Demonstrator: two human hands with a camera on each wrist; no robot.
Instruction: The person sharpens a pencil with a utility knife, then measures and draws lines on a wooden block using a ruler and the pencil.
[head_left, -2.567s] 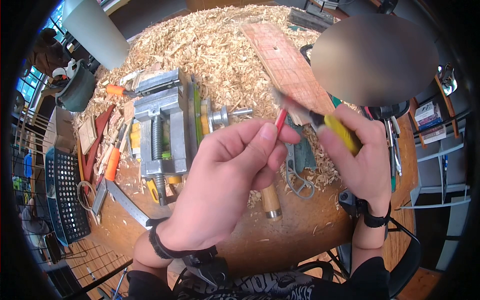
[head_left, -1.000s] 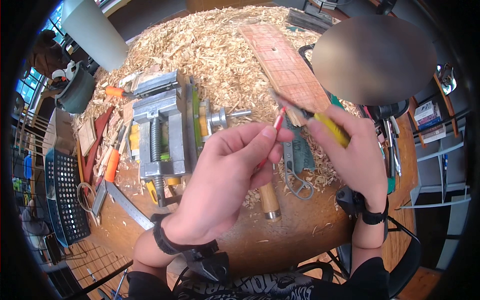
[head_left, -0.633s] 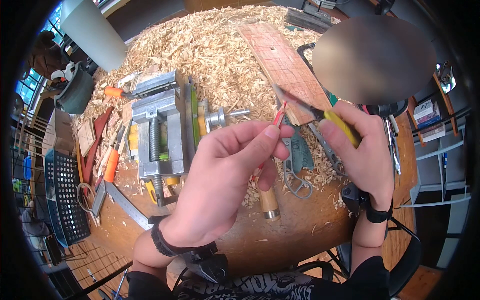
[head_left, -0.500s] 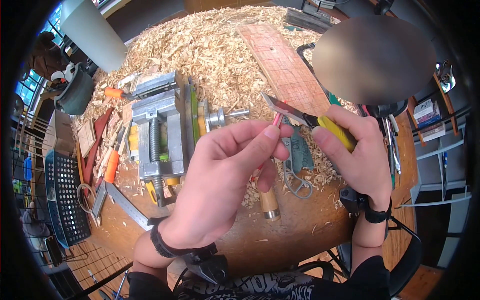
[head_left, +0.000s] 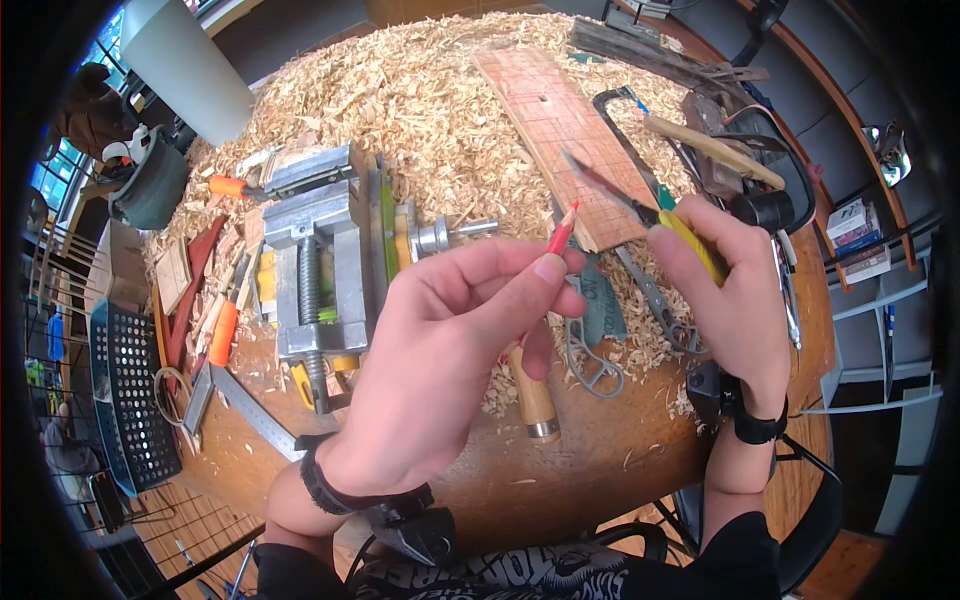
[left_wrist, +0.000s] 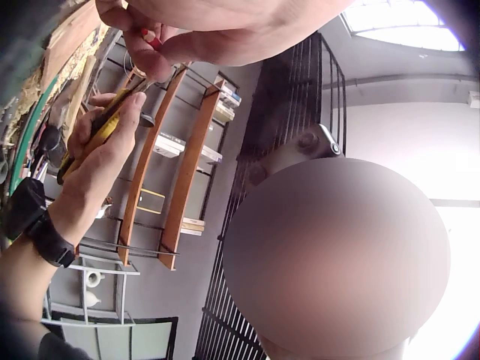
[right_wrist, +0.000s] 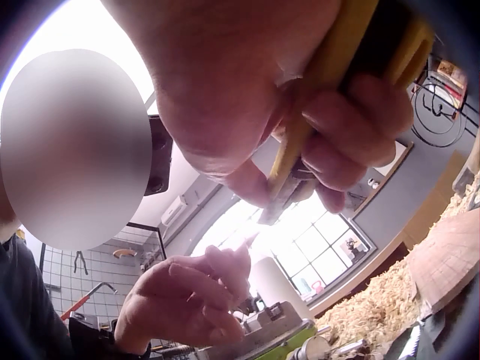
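Note:
In the head view my left hand [head_left: 430,350] pinches a red pencil [head_left: 559,236] between thumb and fingers. Its sharpened end, with bare wood and a red tip, points up and away. My right hand [head_left: 738,300] grips a yellow utility knife [head_left: 688,243] whose blade [head_left: 605,187] is extended toward the upper left. The blade lies just past the pencil tip and overlaps the red-lined board behind. From the left wrist, the pencil [left_wrist: 151,39] shows its tip between the fingers. The right wrist view shows the knife handle [right_wrist: 296,135] in my right fist, above the left hand.
A metal vise [head_left: 325,245] stands left of my hands on the shavings-strewn bench. Scissors [head_left: 592,360] and a wooden handle [head_left: 538,405] lie beneath them. Behind are heaped shavings [head_left: 400,110] and a lined board [head_left: 565,135]. A steel ruler [head_left: 255,410] lies at left.
The knife has swung over the pencil's end and back, and its blade now sits farther up and right, leaving the tip exposed. The left hand stays nearly in place.

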